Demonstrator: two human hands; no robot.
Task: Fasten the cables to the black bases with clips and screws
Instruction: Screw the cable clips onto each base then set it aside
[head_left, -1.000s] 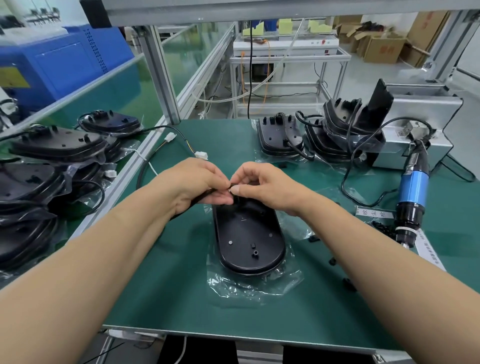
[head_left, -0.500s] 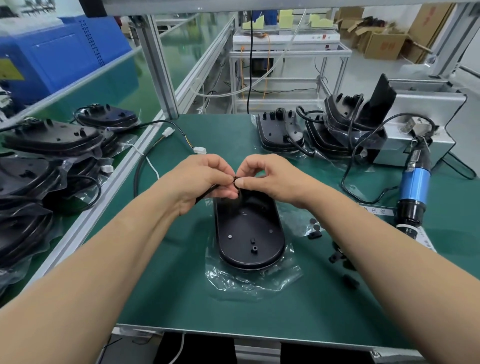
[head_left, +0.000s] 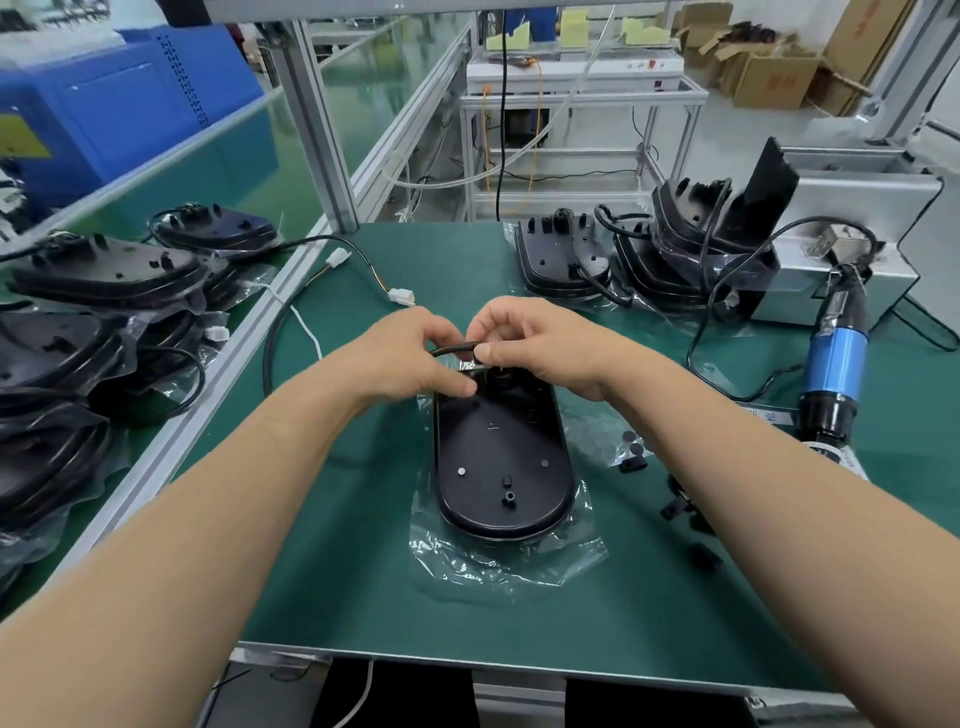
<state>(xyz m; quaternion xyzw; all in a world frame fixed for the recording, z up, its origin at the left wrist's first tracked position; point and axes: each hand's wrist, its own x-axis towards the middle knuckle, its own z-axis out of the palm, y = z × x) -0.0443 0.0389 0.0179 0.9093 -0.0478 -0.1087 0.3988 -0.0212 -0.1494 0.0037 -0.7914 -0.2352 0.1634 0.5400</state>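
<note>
Seating the cable end at the far rim of the black base is judged the step in hand. No clip or screw shows on this base yet.

- Left grip (head_left: 410, 353): fingers curled, pinching the black cable (head_left: 453, 350) just short of where the two grips meet.
- Right grip (head_left: 540, 343): thumb and forefinger pinching the same cable at its end. Whether a clip also sits in that pinch cannot be told.
- Black base (head_left: 501, 457): directly under both grips and reaching toward the person, hollow side up, on a clear plastic bag (head_left: 498, 569) on the green tabletop (head_left: 363, 571).
- Cable run: leaves the left grip leftward, then loops away to the white connectors (head_left: 401, 297) just beyond that grip.
- Clips (head_left: 631, 457): small black pieces loose on the tabletop, right of the right grip and nearer the person.
- Electric screwdriver (head_left: 836, 364): blue body, tip down, well to the right of the right grip.
- Cabled bases (head_left: 571, 260): a leaning row beyond the right grip.

Next move, as judged: the left grip keeps the cable down in its seat, freeing the right grip to fetch a clip and then the screwdriver. The cable looks springy and may lift if let go.

Writing: the white label strip (head_left: 763, 415) beside the screwdriver carries print, and the cardboard box (head_left: 779, 80) far beyond has red marks. Neither is legible, and no brand can be read.
</note>
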